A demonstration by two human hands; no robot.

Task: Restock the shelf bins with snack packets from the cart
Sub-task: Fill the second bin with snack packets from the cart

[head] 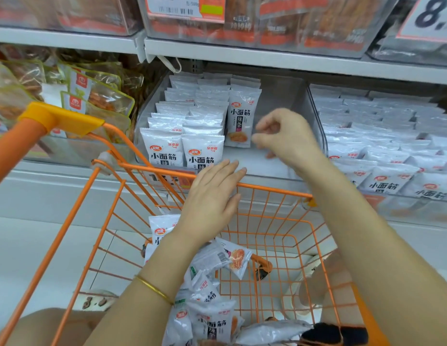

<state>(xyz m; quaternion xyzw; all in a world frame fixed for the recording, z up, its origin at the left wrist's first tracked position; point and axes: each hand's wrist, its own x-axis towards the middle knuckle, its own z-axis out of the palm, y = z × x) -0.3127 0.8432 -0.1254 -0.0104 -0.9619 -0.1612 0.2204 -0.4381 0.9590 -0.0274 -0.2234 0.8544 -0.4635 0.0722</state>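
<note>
– Orange wire cart point(267, 190), a square grid, fills the near view. And past it?
– A clear, hard plastic shelf bin point(282, 93). Its left half holds glossy white snack packets point(202, 146), flat with crimped tops, standing in two rows. One upright packet point(242, 116) stands alone behind them; the right half is bare.
– The rest of the stock?
– Loose packets point(212, 320), crinkled and heaped, lie at the cart's near left.
– The hands?
– The left hand point(212, 193) is flat, fingers straight, over the cart's far rim, holding nothing. The right hand point(284, 136) is blurred, in the bin's bare half, fingers loosely curled and empty.
– Smaller things?
– A thin gold bangle point(155, 288) on the left wrist.
</note>
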